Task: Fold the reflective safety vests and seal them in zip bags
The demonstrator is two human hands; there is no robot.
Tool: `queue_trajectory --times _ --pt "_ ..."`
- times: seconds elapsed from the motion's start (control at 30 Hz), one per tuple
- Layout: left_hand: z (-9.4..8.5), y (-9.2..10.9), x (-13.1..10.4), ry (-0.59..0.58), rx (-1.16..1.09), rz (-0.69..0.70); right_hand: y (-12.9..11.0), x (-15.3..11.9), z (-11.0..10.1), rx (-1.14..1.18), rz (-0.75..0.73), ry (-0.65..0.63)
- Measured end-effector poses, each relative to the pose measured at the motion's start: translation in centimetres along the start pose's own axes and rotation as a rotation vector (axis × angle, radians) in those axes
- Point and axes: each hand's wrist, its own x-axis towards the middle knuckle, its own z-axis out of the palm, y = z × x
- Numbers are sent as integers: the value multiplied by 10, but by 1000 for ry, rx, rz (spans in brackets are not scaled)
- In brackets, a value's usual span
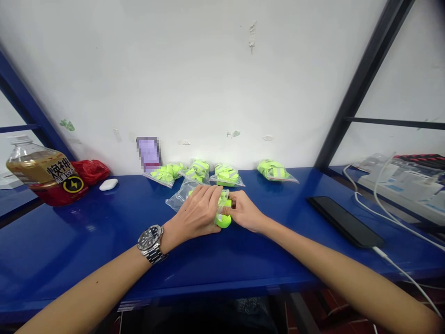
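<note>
Near the middle of the blue table, my left hand lies over a clear plastic bag, its fingers closed around the bag and a bundle of neon-yellow reflective strap. My right hand pinches the right end of that bundle between thumb and fingers. Part of the strap sticks out between both hands; the rest is hidden under my left hand. Just behind them are several similar bagged yellow bundles, including one bag close behind my hands and another bag farther right.
On the left stand a large drink bottle, a red plastic bag and a white earbud case. A black phone with a white cable lies on the right. White chargers crowd beyond the black frame post.
</note>
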Motion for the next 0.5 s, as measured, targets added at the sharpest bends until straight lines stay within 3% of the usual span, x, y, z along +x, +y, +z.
queue_trajectory --times 0.17,0.33,0.4,0.5 --pt "-3 5 2 -27 -34 55 5 0 11 -273 -37 164" --pt "1 4 3 -41 -63 54 8 3 13 -341 -33 264" --pt "4 0 2 -34 -86 19 7 4 8 -214 24 193" --pt "7 -8 -1 -29 -130 -60 1 4 -2 154 136 -25"
